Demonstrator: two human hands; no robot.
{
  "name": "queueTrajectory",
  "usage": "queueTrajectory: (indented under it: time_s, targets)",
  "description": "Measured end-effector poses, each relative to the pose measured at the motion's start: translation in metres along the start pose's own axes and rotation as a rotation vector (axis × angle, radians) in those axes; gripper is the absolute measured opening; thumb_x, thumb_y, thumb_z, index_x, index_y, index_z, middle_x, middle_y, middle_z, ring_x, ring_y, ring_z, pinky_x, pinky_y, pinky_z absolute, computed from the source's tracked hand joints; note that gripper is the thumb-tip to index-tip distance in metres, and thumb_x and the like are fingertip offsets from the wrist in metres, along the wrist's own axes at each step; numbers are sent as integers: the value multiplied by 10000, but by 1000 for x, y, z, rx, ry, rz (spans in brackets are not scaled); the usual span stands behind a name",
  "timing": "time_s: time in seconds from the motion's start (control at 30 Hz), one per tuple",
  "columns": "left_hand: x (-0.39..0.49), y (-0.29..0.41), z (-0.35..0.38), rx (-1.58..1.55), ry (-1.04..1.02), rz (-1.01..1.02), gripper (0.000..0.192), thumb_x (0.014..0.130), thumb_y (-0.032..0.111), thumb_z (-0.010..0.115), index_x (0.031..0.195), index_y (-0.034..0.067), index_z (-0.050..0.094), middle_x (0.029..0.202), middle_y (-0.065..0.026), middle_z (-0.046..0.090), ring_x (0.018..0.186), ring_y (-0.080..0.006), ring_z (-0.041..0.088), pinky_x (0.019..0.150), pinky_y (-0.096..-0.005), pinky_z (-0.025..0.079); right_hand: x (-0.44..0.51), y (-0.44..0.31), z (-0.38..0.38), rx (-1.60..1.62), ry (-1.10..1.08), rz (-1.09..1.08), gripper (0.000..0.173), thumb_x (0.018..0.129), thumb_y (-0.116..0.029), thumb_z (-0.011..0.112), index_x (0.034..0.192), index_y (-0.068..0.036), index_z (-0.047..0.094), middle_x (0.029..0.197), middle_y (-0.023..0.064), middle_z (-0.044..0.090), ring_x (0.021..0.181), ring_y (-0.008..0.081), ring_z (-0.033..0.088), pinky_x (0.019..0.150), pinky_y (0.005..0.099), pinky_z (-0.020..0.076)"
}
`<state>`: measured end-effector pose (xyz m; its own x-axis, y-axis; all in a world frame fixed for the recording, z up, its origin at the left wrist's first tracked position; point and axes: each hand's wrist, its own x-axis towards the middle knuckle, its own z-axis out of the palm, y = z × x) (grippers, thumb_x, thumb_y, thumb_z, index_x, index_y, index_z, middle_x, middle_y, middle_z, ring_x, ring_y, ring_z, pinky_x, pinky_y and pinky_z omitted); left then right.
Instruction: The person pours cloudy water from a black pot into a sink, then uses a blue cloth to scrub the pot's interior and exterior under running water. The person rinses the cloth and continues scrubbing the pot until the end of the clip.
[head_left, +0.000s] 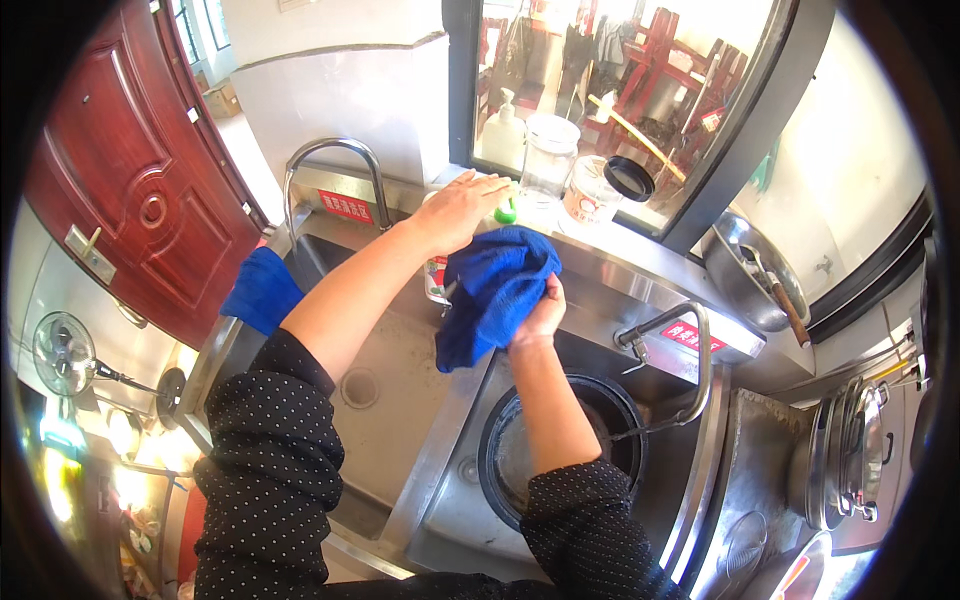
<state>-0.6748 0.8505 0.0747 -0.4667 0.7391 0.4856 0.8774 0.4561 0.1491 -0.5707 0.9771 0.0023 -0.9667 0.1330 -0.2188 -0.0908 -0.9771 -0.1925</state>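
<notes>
My right hand grips a crumpled blue cloth above the divider between two sink basins. Its folds hang to the left of the fingers. My left hand is stretched out flat beyond the cloth, palm down, fingers straight. Its fingertips are beside a green cap or pump top; whether they touch it I cannot tell. Below that wrist stands a white bottle with a red label, partly hidden by the cloth. A second blue cloth drapes over the left rim of the sink.
A black round basin sits in the right-hand sink, under a curved faucet. Another faucet arches over the left sink. Clear jars line the window ledge. At right are a metal bowl and stacked pots.
</notes>
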Motion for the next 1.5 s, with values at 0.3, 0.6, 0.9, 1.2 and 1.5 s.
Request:
queueTrajectory:
  time_s: [0.3, 0.6, 0.9, 1.2, 1.5]
  targets:
    - [9, -5, 1, -32, -91, -79, 656, 573, -170, 508, 1167, 97, 587, 1233, -117, 552, 1190, -279, 471, 1082, -438, 244, 20, 37, 14, 209, 158, -119, 539, 867, -375, 258, 1216, -42, 500, 1258, 162, 504, 1153, 336, 472, 1020, 455, 335]
    - [26, 1, -4, 190, -159, -53, 427, 635, -15, 633, 1052, 76, 635, 1115, -129, 605, 1103, -301, 517, 986, -417, 349, 8, 30, 14, 159, 98, -77, 601, 896, -420, 180, 1260, -38, 467, 1303, 171, 465, 1195, 354, 437, 1035, 476, 314]
    - [16, -7, 20, 81, -100, -104, 386, 729, 49, 584, 1102, 141, 623, 1167, -66, 600, 1120, -223, 533, 1047, -519, 272, 15, 20, -9, 127, 42, -13, 650, 887, -485, 153, 1275, -68, 465, 1299, 154, 472, 1200, 348, 428, 1038, 481, 310]
    - [32, 3, -6, 271, -259, -141, 387, 736, -19, 490, 1059, 135, 638, 1123, -87, 612, 1098, -245, 542, 1007, -501, 329, -3, 0, -41, 92, -178, 129, 457, 843, -398, 416, 1097, -54, 575, 1121, 148, 595, 1060, 324, 531, 967, 448, 390]
    - [-79, 137, 48, -445, 293, -557, 485, 695, -164, 430, 1144, -23, 545, 1138, -224, 552, 1087, -305, 538, 946, -374, 411, -136, -79, -203, -137, 319, 55, 443, 786, -386, 506, 1069, -56, 587, 1038, 132, 624, 968, 307, 562, 930, 431, 418]
